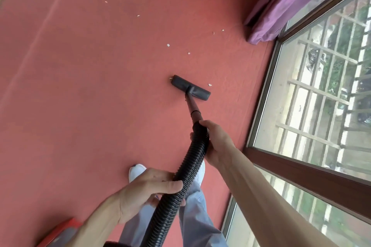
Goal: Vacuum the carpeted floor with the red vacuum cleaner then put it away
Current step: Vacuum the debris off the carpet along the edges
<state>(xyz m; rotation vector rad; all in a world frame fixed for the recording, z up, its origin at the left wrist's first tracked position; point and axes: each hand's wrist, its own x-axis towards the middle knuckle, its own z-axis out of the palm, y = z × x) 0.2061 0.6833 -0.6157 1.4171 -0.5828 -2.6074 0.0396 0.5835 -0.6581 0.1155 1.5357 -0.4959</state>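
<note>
The black floor head (190, 87) lies flat on the red carpet (90, 86). Its rigid wand (193, 109) runs back from the floor head to the ribbed hose (191, 158).

The right hand (215, 140) grips the hose's upper end just behind the wand joint, fingers wrapped fully round it. Further back from the floor head, the left hand (148, 186) holds the hose with the thumb laid over the top and the fingers curled beneath.

The wand looks light and stiff, so pushing from the joint should steer the head well. The hose is soft and springy and will sag or twist unless supported, as the left hand does.

The red vacuum cleaner (60, 232) body sits far behind the floor head, only a corner showing; it is probably the heavy part, best lifted by a handle that is out of view.

White paper scraps (168, 45) lie beyond the floor head, with one just beside it.
</note>
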